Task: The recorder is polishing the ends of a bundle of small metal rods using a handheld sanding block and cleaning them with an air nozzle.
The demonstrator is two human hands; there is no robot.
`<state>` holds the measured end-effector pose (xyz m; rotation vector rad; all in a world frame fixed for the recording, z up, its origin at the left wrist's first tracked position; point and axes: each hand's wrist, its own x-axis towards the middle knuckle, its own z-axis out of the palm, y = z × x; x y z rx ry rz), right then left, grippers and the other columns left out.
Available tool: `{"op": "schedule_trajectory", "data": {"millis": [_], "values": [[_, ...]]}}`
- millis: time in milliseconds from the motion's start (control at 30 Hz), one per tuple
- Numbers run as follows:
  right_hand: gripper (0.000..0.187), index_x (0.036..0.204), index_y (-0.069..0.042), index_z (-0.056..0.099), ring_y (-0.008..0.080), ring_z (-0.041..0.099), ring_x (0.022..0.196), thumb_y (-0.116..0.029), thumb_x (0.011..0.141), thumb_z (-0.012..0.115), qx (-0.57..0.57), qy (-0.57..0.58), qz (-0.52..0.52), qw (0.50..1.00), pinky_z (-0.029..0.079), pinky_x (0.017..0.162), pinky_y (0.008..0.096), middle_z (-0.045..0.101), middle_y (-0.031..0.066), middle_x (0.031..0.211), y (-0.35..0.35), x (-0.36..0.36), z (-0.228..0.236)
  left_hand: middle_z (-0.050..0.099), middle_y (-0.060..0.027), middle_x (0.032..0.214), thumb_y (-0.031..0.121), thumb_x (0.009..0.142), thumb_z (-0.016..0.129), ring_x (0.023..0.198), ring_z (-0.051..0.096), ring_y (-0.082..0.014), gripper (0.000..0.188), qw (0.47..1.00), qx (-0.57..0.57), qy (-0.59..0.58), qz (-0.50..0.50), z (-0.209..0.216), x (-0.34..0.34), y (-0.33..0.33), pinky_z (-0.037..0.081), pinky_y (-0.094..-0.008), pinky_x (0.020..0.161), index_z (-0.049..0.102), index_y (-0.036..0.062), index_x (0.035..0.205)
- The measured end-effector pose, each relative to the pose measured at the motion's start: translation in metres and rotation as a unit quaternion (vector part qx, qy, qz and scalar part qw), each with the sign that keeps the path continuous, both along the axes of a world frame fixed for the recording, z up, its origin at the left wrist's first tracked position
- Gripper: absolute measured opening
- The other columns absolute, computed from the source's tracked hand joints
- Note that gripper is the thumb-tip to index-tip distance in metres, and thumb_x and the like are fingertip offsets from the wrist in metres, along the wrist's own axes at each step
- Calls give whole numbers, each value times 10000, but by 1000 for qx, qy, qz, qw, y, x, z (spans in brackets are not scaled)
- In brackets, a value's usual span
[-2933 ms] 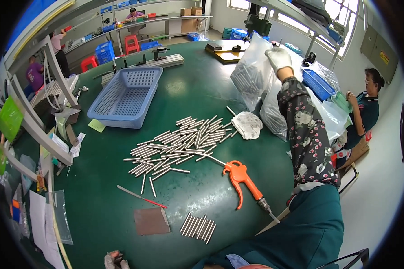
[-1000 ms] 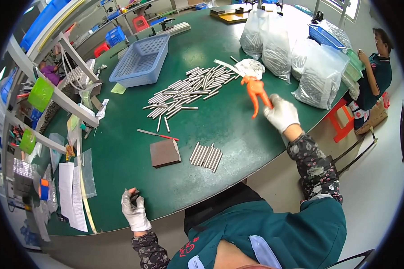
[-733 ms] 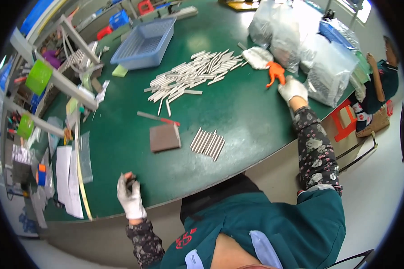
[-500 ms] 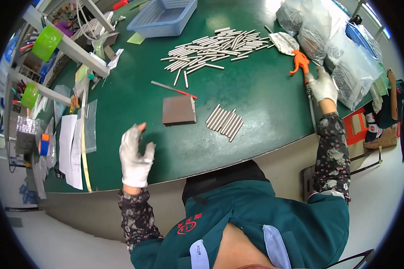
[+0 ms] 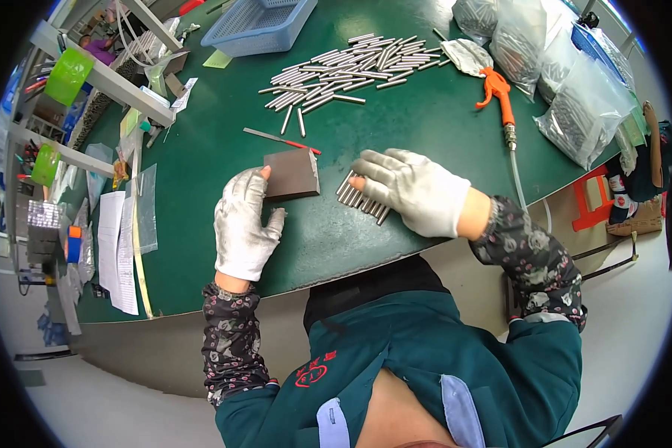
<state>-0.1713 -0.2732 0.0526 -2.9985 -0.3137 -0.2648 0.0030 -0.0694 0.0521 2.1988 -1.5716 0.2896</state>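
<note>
My left hand (image 5: pixel 248 224), in a white glove with a bare fingertip, is open at the left side of a brown rectangular block (image 5: pixel 293 173). Its fingertips reach the block's edge, and the thumb stands apart. My right hand (image 5: pixel 414 190), gloved the same way, lies open and flat over a small row of metal pins (image 5: pixel 358 203). The hand hides the pins' right part; whether it presses on them I cannot tell. Behind the block lies a thin file with a red handle (image 5: pixel 282 140). A larger loose heap of metal pins (image 5: pixel 343 75) spreads farther back.
An orange air gun (image 5: pixel 498 97) with a hose lies at the right, its nozzle end by a white cloth (image 5: pixel 467 57). Clear bags of metal parts (image 5: pixel 586 112) line the right edge. A blue basket (image 5: pixel 257 45) stands at the back. Papers (image 5: pixel 117 254) and a grey rack (image 5: pixel 119 86) occupy the left.
My right hand has left the air gun's side and come left over the small row of pins. My left hand has moved up and right to the block.
</note>
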Motion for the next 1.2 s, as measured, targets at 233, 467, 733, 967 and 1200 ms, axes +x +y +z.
{"op": "schedule_trajectory", "data": {"millis": [233, 467, 733, 967, 1200], "values": [[604, 1287, -62, 400, 270, 338, 1256, -41, 691, 496, -17, 92, 26, 995, 292, 1011, 350, 375, 137, 1340, -7, 20, -9, 544, -137, 1081, -35, 597, 660, 995, 529, -305, 593, 998, -51, 9, 38, -10, -3, 32, 432, -351, 856, 491, 35, 1162], [511, 1141, -12, 507, 315, 485, 1077, 8, 631, 480, 216, -62, -124, 967, 401, 913, 359, 537, 160, 1128, -19, 0, 1, 548, -162, 1058, 103, 627, 690, 965, 535, -318, 610, 993, 41, 79, -81, 15, -49, -16, 436, -385, 844, 455, -8, 1179], [206, 878, -52, 573, 271, 551, 844, -22, 681, 518, 173, -223, -285, 916, 437, 748, 375, 582, 91, 824, -1, -62, -41, 536, -157, 1019, 454, 633, 663, 996, 491, -285, 771, 963, 267, -24, 25, 14, -80, -87, 405, -381, 837, 443, -33, 1188], [124, 802, -47, 568, 276, 552, 783, -32, 683, 535, 109, -250, -307, 912, 431, 704, 380, 577, 93, 779, 4, -58, -47, 501, -180, 1043, 372, 676, 598, 1013, 482, -313, 569, 945, 320, -36, 53, 8, -90, -104, 408, -392, 852, 495, 3, 1096], [89, 781, -75, 568, 241, 558, 814, -90, 700, 533, 72, -226, -336, 911, 438, 712, 368, 582, 66, 780, 7, -58, -49, 486, -188, 1094, 307, 708, 558, 1043, 472, -327, 538, 934, 341, -65, 83, 2, -98, -108, 384, -410, 902, 462, 40, 1165]]}}
